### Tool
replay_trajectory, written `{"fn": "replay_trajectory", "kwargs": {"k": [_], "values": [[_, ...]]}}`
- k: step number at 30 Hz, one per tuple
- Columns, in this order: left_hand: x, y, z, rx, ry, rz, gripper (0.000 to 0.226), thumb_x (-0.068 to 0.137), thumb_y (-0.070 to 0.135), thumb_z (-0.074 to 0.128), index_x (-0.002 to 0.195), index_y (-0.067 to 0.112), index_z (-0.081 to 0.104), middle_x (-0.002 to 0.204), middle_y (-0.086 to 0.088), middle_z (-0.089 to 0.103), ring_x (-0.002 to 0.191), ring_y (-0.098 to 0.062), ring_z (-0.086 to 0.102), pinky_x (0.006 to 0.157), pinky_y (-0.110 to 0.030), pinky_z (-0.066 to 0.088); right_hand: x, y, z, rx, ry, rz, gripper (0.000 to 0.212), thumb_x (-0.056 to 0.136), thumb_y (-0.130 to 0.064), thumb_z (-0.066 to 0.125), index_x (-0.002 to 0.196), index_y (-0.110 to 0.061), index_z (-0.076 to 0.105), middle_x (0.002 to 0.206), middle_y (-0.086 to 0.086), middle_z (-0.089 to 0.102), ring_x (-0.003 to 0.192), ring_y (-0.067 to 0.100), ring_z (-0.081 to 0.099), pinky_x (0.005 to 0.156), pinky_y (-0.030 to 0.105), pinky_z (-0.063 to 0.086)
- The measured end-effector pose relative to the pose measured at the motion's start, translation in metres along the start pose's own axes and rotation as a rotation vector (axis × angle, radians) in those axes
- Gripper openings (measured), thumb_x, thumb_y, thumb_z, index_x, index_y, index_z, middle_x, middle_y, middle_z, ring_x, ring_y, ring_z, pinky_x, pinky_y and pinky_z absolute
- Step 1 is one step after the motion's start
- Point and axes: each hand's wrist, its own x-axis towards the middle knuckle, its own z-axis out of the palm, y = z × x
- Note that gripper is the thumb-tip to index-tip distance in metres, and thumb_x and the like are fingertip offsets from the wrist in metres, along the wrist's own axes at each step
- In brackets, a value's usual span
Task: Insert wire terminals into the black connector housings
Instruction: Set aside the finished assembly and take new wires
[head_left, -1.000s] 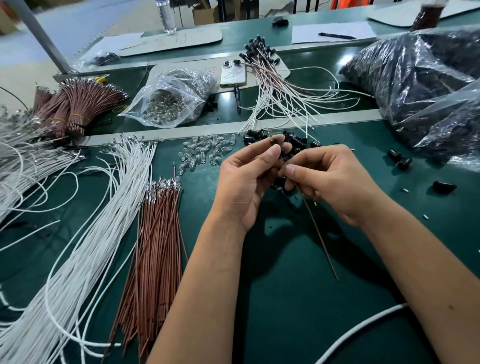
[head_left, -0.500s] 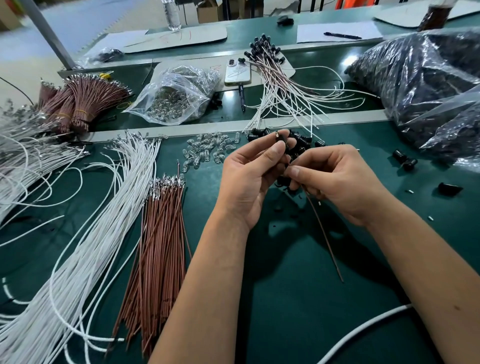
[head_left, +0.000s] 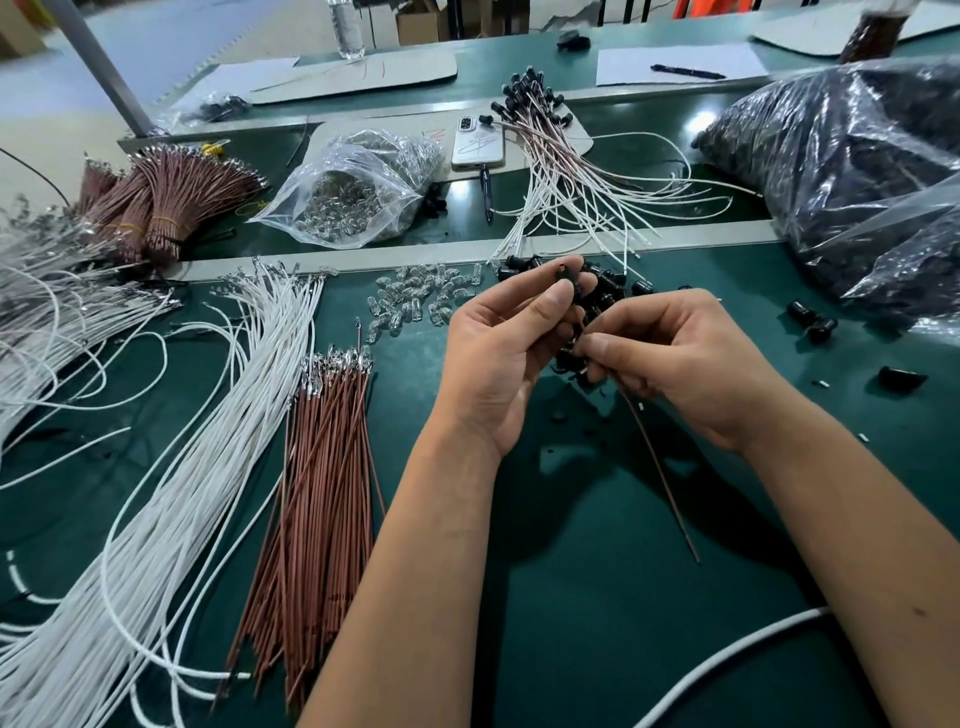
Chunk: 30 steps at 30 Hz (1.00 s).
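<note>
My left hand (head_left: 511, 338) pinches a small black connector housing (head_left: 565, 274) between thumb and fingertips, raised above a pile of loose black housings (head_left: 605, 293). My right hand (head_left: 675, 358) pinches a thin brown wire (head_left: 662, 467) near its top end, just below and right of the housing; the wire's free end hangs down toward the green mat. The terminal tip is hidden by my fingers. Loose brown terminal wires (head_left: 322, 467) and white terminal wires (head_left: 197, 457) lie to the left.
Clear small bulbs (head_left: 415, 299) lie scattered behind my left hand. A plastic bag of bulbs (head_left: 358, 192), a phone (head_left: 478, 145), finished wire assemblies (head_left: 561, 171) and bundled brown wires (head_left: 161, 202) sit further back. Large bags of black parts (head_left: 857, 171) fill the right. A white cable (head_left: 727, 660) crosses front right.
My left hand has lifted the black housing a little higher between its fingertips. My right hand has slid slightly lower with the brown wire.
</note>
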Motion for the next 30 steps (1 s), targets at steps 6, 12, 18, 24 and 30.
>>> {"fn": "replay_trajectory", "kwargs": {"k": [6,12,18,24,30], "values": [[0.0,0.0,0.0,0.0,0.002,0.022,0.02,0.088,0.004,0.066,0.105,0.008,0.075,0.096,-0.006,0.077,0.076,-0.009,0.066,0.076,-0.019,0.055,0.0,0.0,0.0,-0.012,-0.003,0.003,0.008,0.092,-0.005,0.074,0.085,-0.005,0.076,0.065,0.011,0.067,0.051,0.012,0.044,0.047,0.019,0.034],[-0.003,-0.001,0.003,0.055,-0.031,0.113,0.022,0.094,-0.003,0.06,0.108,0.008,0.073,0.097,-0.006,0.077,0.085,-0.01,0.07,0.079,-0.02,0.054,0.001,-0.001,-0.002,-0.018,-0.025,-0.027,0.015,0.092,-0.005,0.073,0.082,-0.015,0.077,0.066,0.004,0.07,0.052,0.002,0.055,0.051,0.012,0.042],[-0.004,-0.005,0.01,0.198,-0.096,0.24,0.031,0.093,-0.01,0.059,0.123,-0.002,0.065,0.103,-0.017,0.072,0.102,-0.025,0.067,0.103,-0.045,0.053,0.003,0.002,0.001,-0.021,0.179,-0.175,0.008,0.086,-0.022,0.083,0.092,-0.017,0.08,0.071,0.004,0.065,0.062,0.011,0.052,0.059,0.018,0.045],[-0.005,-0.005,0.01,0.213,-0.152,0.257,0.036,0.089,-0.012,0.063,0.124,-0.001,0.065,0.101,-0.01,0.075,0.101,-0.02,0.069,0.097,-0.036,0.055,0.002,-0.003,0.003,-0.019,0.196,-0.271,0.009,0.086,-0.015,0.081,0.089,-0.024,0.08,0.075,0.026,0.064,0.072,0.024,0.053,0.067,0.03,0.053],[-0.004,-0.005,0.014,0.251,-0.103,0.336,0.038,0.076,-0.017,0.074,0.111,-0.001,0.071,0.096,-0.01,0.074,0.092,-0.019,0.069,0.087,-0.03,0.056,0.002,-0.006,0.003,-0.117,0.195,-0.366,0.027,0.088,0.008,0.074,0.095,-0.017,0.073,0.081,0.001,0.068,0.071,0.011,0.056,0.067,0.023,0.049]]}}
